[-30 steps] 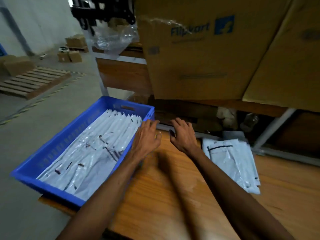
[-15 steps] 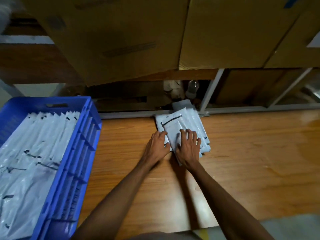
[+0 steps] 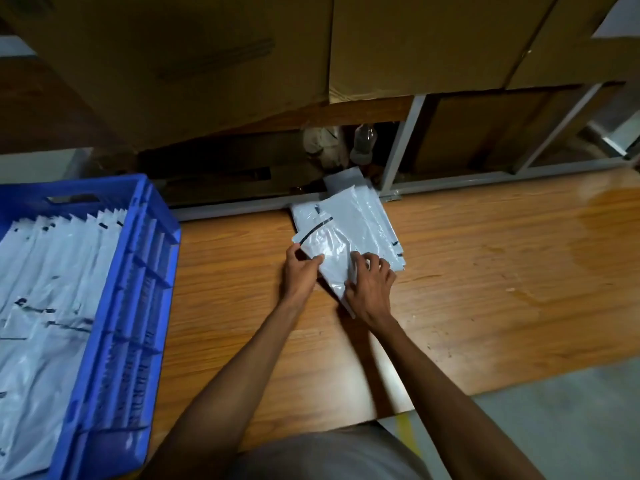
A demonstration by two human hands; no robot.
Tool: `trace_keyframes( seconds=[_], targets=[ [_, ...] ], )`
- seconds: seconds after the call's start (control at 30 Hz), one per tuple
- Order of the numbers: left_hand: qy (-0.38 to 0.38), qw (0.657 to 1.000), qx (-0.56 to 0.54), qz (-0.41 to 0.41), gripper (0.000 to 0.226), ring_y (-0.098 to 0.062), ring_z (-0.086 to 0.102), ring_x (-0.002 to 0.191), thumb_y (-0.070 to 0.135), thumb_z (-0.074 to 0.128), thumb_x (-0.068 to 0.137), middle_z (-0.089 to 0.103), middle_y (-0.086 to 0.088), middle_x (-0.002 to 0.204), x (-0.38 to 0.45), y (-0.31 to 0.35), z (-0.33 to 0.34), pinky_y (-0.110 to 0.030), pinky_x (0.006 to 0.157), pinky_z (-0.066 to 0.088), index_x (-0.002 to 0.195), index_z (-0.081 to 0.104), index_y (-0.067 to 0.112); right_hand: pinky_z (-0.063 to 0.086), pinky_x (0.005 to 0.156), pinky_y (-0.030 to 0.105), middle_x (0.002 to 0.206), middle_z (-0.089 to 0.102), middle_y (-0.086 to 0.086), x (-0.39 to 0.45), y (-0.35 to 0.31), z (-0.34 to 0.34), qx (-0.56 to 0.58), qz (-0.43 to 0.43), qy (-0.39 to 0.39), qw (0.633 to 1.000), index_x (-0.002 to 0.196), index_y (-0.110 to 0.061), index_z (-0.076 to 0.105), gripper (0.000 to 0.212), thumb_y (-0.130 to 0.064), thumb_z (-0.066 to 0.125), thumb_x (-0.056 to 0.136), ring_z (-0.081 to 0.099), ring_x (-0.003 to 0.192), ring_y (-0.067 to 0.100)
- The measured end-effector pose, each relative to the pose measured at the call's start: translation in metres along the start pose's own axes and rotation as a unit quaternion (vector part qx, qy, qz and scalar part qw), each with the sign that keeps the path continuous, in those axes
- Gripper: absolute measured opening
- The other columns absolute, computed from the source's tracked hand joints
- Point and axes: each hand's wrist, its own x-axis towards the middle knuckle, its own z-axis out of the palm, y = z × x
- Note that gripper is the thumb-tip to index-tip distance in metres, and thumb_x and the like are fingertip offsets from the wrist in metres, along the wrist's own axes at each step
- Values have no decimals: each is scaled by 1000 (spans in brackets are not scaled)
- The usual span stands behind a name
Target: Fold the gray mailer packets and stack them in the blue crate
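A small stack of gray mailer packets point(image 3: 372, 220) lies on the wooden table point(image 3: 485, 271) near its far edge. The top packet point(image 3: 329, 251) is lifted askew off the stack. My left hand point(image 3: 300, 275) pinches its left edge between thumb and fingers. My right hand point(image 3: 370, 289) grips its near right part, fingers curled over the plastic. The blue crate point(image 3: 138, 306) stands at the left, with several folded gray packets point(image 3: 45, 289) laid in overlapping rows inside.
Large cardboard boxes point(image 3: 225, 64) sit on a shelf above the table's far edge. A metal rack frame point(image 3: 401, 150) runs behind the stack, with a plastic bottle point(image 3: 363, 143) under the shelf. The table's near right corner ends at grey floor point(image 3: 554, 427).
My hands left the crate's side, moved right to the stack, and now lift and slide the top packet toward me. The view swung right and down.
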Motion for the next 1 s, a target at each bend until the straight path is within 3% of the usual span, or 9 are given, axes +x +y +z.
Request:
trace_keyframes(
  seconds=[0.07,0.13,0.2,0.3,0.43,0.5,0.63,0.8,1.0],
  targets=[
    [63,998,22,8,80,-26,69,109,52,74,76,71,-2,121,-10,-7,-14,-51,99,56,147,43,31,34,99,52,134,53,11,-13,5,3,13,-38,-17,999,141,-18,54,69,-12,69,74,45,123,35],
    [120,985,121,25,81,-32,51,129,43,72,88,51,-11,145,-25,-15,-28,-45,113,42,157,34,25,32,104,53,136,54,9,-26,12,8,14,-87,-44,995,141,-19,55,67,-18,62,75,47,127,33],
    [142,963,216,78,78,-38,40,135,32,72,94,38,-18,150,-38,-24,-46,-42,117,29,160,34,20,28,109,50,138,53,6,-37,16,15,29,-121,-76,989,144,-22,53,67,-24,52,77,45,134,29],
    [90,912,341,209,64,-35,41,136,40,62,94,43,-14,147,-48,-45,-74,-44,115,32,154,47,21,24,117,55,146,51,2,-51,19,21,49,-163,-105,980,148,-24,51,72,-34,42,78,38,145,23],
    [16,820,485,302,61,-29,33,150,51,41,100,45,-6,157,-70,-76,-99,-50,119,32,153,49,22,10,123,56,154,49,5,-71,19,26,99,-203,-151,962,150,-20,51,72,-42,38,84,24,158,23],
    [-10,794,515,323,58,-25,28,154,50,37,104,42,-3,161,-83,-93,-107,-49,122,28,155,45,22,5,125,54,158,46,7,-81,11,26,103,-227,-152,956,153,-17,49,69,-44,35,91,19,160,24],
    [5,782,546,300,59,-20,28,155,52,27,110,38,0,165,-103,-117,-116,-47,126,21,158,41,21,13,128,54,165,38,3,-103,-16,32,67,-203,-129,968,160,-18,38,55,-39,28,111,15,161,19],
    [1,752,578,316,58,-16,11,160,46,21,113,27,1,170,-97,-114,-114,-49,129,13,164,30,19,7,131,48,172,25,-3,-112,-28,51,-2,-176,-94,980,166,-22,25,56,-43,28,114,8,161,13],
    [-23,773,552,311,58,-15,8,160,43,26,112,18,3,173,-93,-113,-115,-48,129,14,166,19,23,5,130,49,174,20,-3,-108,-28,56,-16,-171,-93,981,166,-20,23,58,-42,28,112,6,162,14]
  ],
)
